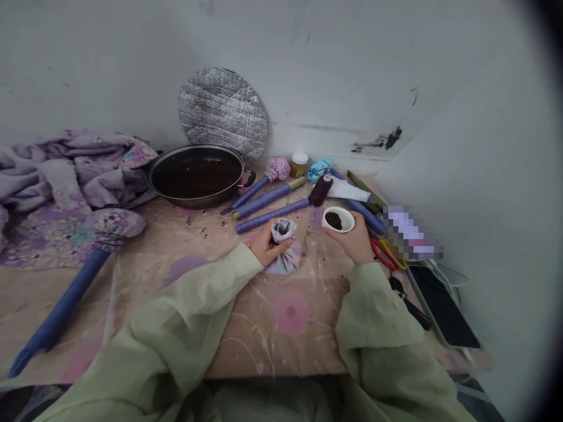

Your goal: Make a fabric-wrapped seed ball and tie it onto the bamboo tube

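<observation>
Mid-frame, the left hand grips a lilac-and-white cloth bundle, while the right hand cradles a small white cup (dark granules inside).

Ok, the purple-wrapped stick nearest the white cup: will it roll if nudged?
Probably yes: the purple-wrapped stick looks round along its length, so a push could roll it. It lies dead straight, so it's likely stiff, not floppy. The wound wrapping may add slight grip, though that's hard to judge from here.
</observation>
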Action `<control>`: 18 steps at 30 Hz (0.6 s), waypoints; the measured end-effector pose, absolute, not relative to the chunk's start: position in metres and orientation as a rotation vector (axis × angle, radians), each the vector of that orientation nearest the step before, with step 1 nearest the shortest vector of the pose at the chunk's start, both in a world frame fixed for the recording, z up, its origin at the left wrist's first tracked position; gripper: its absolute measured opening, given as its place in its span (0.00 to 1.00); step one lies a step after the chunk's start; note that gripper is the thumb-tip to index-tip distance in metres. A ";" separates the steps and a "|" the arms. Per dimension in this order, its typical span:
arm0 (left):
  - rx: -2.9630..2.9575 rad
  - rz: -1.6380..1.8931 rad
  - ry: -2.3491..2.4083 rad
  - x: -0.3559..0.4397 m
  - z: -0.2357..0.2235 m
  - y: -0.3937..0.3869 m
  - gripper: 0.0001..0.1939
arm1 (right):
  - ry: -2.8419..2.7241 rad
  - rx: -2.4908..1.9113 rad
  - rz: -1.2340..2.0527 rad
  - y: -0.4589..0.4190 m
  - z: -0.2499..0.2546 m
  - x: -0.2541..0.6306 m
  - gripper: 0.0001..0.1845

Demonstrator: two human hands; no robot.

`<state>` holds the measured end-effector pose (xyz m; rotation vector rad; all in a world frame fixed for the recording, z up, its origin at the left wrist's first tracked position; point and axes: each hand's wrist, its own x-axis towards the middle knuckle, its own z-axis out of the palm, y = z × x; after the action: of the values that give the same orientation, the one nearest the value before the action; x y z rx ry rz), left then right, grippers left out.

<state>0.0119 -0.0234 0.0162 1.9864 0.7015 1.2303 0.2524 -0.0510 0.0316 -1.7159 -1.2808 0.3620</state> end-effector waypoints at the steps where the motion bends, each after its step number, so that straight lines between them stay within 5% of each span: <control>1: 1.975 1.253 0.684 0.012 0.018 -0.024 0.26 | -1.296 -1.618 0.417 -0.053 0.040 0.249 0.37; 5: 2.088 1.502 0.528 0.005 0.040 -0.023 0.35 | -1.442 -1.268 0.629 -0.060 0.081 0.228 0.34; 12: 2.759 1.327 0.358 -0.027 0.100 -0.019 0.06 | -1.641 -1.149 0.528 -0.061 0.142 0.200 0.36; 18: 2.964 0.924 0.487 -0.028 0.111 -0.022 0.09 | -1.704 -1.137 0.416 -0.063 0.150 0.194 0.35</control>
<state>-0.0279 -0.0223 0.1109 2.9640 0.4869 0.9240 0.1943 -0.0635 0.1499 -1.1367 -1.7043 0.4162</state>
